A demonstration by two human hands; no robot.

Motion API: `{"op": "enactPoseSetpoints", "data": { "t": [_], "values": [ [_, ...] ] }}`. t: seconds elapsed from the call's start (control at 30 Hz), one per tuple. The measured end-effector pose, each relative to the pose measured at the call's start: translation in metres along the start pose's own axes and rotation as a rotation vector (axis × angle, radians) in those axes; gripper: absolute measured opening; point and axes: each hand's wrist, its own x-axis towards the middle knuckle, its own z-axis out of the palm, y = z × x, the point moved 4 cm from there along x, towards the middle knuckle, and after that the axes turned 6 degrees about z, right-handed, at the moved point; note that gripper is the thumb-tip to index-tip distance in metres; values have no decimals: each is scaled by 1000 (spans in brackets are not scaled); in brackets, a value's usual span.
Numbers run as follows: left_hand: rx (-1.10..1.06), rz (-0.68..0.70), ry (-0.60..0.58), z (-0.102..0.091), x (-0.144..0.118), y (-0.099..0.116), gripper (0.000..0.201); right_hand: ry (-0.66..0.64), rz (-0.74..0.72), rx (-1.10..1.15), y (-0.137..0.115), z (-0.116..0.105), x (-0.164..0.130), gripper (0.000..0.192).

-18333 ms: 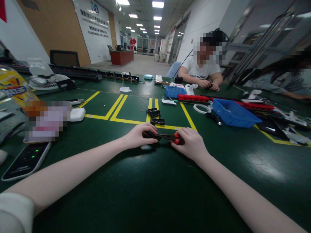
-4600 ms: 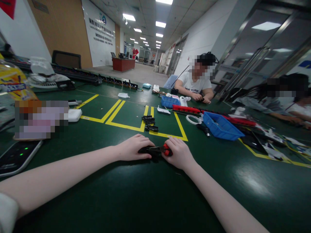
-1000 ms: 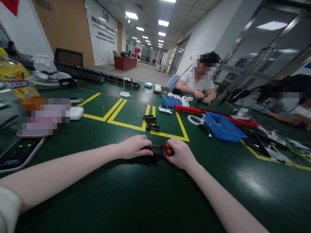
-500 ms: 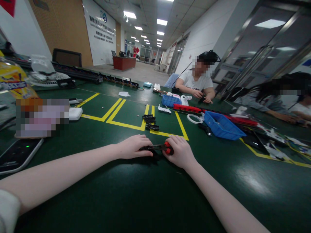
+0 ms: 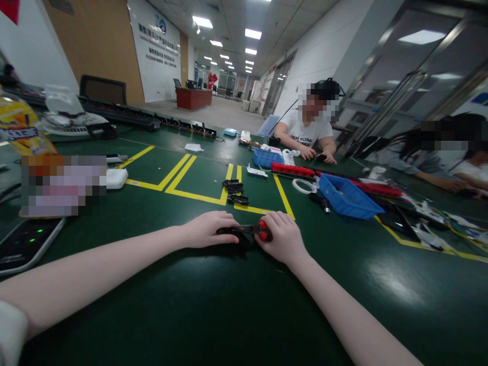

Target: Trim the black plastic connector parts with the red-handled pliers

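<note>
My left hand (image 5: 208, 230) rests on the green table (image 5: 244, 305) and closes over a small black plastic part (image 5: 224, 231). My right hand (image 5: 282, 239) grips red-handled pliers (image 5: 254, 231), whose dark jaws point left and meet the black part between the two hands. Most of the part is hidden under my left fingers. A short stack of similar black parts (image 5: 234, 191) lies beyond my hands, on the yellow floor-tape lines.
A blue bin (image 5: 348, 198) and red strips (image 5: 293, 169) lie at the right, with a white ring (image 5: 303, 186). A phone (image 5: 26, 244) and white box (image 5: 116, 178) sit left. Two other people work across the table at the far right.
Hardly anything differs; my hands stay together on the pliers and part, with the pliers' handles squeezed slightly closer. The person opposite shifted their hands.
</note>
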Motion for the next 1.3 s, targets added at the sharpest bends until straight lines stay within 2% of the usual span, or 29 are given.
{"op": "enactPoseSetpoints", "data": {
  "t": [0.43, 0.63, 1.3],
  "values": [
    [-321, -7, 14, -2, 0, -7, 32, -3, 26, -4, 1, 0, 0, 18],
    [-374, -38, -31, -1, 0, -10, 31, -11, 1, -11, 0, 1, 0, 19],
    [-349, -43, 13, -3, -1, -11, 29, -58, 2, -22, 0, 4, 1, 16]
  ]
}}
